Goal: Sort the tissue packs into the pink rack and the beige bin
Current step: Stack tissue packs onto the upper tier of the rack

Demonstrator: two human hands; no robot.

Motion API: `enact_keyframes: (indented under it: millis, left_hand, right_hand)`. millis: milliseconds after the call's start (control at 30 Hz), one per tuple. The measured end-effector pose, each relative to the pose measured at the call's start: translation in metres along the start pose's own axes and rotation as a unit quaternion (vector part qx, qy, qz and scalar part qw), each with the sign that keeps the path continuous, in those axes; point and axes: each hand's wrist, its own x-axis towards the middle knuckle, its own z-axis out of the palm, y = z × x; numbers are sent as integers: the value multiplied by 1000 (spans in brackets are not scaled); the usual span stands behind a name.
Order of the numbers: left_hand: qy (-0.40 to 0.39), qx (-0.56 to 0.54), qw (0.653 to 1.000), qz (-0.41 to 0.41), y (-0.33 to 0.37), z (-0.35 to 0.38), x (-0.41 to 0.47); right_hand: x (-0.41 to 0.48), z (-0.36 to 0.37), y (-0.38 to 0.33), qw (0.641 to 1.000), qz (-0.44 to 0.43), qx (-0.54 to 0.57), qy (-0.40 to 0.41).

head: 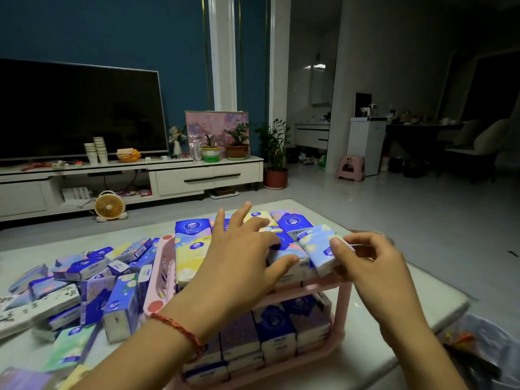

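Step in hand: filling the top tier of the pink two-tier plastic rack (pixel 161 267); judged to be the seating of one more pack at the right end of the row.
Item being placed: pale blue flower-printed tissue pack (pixel 316 243), lying tilted on the right end of the top tier, touching the pack beside it, not yet flat.
Left hand (pixel 239 257): fingers straight and spread, palm down, pressing on the top-tier row; it grips nothing.
Right hand (pixel 365 266): thumb and curled fingers pinch the near right corner of the pale blue pack.
Hands, relation: apart, both over the top tier, left at the middle, right at the right end.
Top tier, left end: yellow-and-blue wrapped tissue pack (pixel 191 249), lying flat.
Lower tier: row of dark blue and purple tissue packs (pixel 275 327) standing upright, close together.
Unsorted stock: loose heap of blue, purple and white tissue packs (pixel 84 282) on the white glossy table (pixel 439 291), just left of the rack.
Beige bin: cannot tell where it stands; nothing plainly shows as it.
Next move, judged: press the pale blue pack level against its neighbour while the left hand steadies the row, then release.
Progress, judged: rack near full; heap large, much sorting to do.
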Motion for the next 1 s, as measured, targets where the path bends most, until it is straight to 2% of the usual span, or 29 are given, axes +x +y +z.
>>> enact_keyframes:
  millis: [267, 467, 567, 633, 700, 767, 867, 1000]
  left_hand:
    - [20, 24, 1000, -3, -4, 5, -1]
    - [51, -18, 999, 4, -8, 9, -3]
    - [94, -80, 992, -40, -22, 1, -10]
    - [129, -109, 980, -108, -40, -4, -13]
    - [130, -145, 962, -190, -57, -6, -15]
    - [93, -180, 948, -244, -65, -5, -17]
    - [57, -253, 926, -275, -64, -2, -15]
    - [31, -293, 913, -283, -63, 4, -6]
  right_hand:
    - [2, 11, 10, 993, -51, -109, 11]
    - [2, 14, 12, 983, -67, -169, 18]
    - [2, 12, -3, 968, -104, -221, 65]
    - [14, 14, -17, 971, -125, -194, 64]
    - [37, 22, -27, 985, -106, -135, -8]
    - [59, 34, -30, 984, -61, -119, -118]
    - [78, 49, -24, 947, -34, -200, -248]
    - [77, 54, -19, 912, -39, -269, -307]
